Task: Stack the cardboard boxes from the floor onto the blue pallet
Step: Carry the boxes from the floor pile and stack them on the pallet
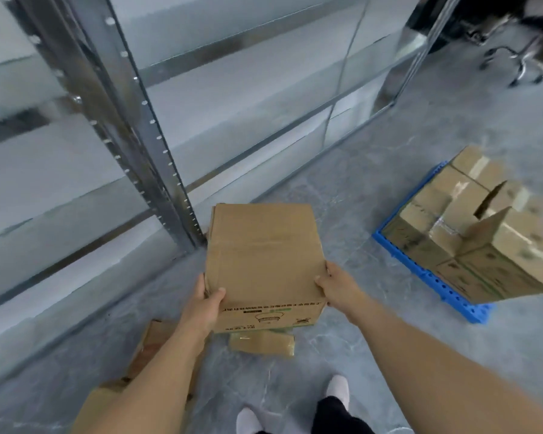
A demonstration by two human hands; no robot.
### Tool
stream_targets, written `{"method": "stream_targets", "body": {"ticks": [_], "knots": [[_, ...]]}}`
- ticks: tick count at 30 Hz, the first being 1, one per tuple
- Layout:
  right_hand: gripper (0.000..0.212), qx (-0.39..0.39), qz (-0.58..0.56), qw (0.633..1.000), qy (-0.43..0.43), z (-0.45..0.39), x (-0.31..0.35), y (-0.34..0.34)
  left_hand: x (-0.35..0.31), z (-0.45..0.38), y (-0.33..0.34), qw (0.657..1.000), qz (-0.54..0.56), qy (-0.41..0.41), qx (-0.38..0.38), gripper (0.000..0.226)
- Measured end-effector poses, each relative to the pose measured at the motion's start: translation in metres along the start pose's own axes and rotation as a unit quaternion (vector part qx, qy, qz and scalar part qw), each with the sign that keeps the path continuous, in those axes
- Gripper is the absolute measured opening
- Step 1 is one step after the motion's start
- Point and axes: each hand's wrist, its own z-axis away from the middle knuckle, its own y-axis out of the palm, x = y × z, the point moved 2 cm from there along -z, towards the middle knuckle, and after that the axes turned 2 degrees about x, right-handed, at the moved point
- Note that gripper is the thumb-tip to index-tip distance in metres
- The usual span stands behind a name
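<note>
A brown cardboard box point(264, 258) with printed text on its near side is held up in front of me. My left hand point(206, 303) grips its near left corner with the thumb on top. My right hand point(336, 285) grips its right edge. The blue pallet point(442, 288) lies on the floor at the right. Several cardboard boxes point(483, 242) are stacked on the pallet, one with an open flap. Another cardboard box point(129, 380) lies on the floor under my left forearm, partly hidden.
A metal shelf rack upright point(145, 120) stands at the left, close behind the held box. A small cardboard piece point(262, 343) hangs or lies under the box. My feet point(337, 388) in white socks are at the bottom. A chair base point(514, 61) is at the far right.
</note>
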Motion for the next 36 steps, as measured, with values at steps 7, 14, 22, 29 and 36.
{"method": "stream_targets", "body": {"ticks": [7, 14, 22, 29, 36], "knots": [[0.046, -0.078, -0.059, 0.995, -0.002, 0.036, -0.048, -0.118, -0.061, 0.007, 0.108, 0.995, -0.056, 0.049, 0.072, 0.057], [0.036, -0.140, -0.084, 0.987, 0.004, 0.052, -0.114, -0.243, -0.120, 0.031, 0.245, 0.979, -0.119, 0.100, 0.130, 0.058], [0.036, -0.182, -0.127, 0.975, 0.002, 0.045, -0.171, -0.348, -0.165, 0.034, 0.367, 0.966, -0.125, 0.140, 0.175, 0.054], [0.054, -0.198, -0.163, 0.966, 0.016, 0.031, -0.205, -0.392, -0.186, 0.022, 0.425, 0.958, -0.155, 0.136, 0.197, 0.057], [0.058, -0.211, -0.205, 0.954, 0.055, -0.006, -0.220, -0.423, -0.209, -0.017, 0.471, 0.948, -0.179, 0.129, 0.229, 0.055]]}}
